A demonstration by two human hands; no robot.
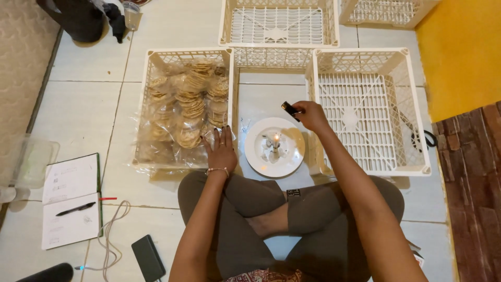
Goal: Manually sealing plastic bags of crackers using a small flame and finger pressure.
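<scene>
Crossed legs on the tiled floor, my hands out over plate and crate.

My right hand (pixel 311 115) pinches a small dark lighter (pixel 290 109) above the lit candle (pixel 275 141) on the white plate (pixel 259 159); my left hand (pixel 223 151) lies spread on crackling, fragile bagged crackers (pixel 190 104) in the left crate (pixel 148 112), best lifted by the plastic. An empty crate (pixel 415 104) crowds my right.

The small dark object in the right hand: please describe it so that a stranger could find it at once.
Start at the round white plate with a lit candle, on the floor tiles before the seated person. Just above its upper right edge, the right hand holds a small dark lighter-like object. It is the only dark thing among the pale crates.
</scene>
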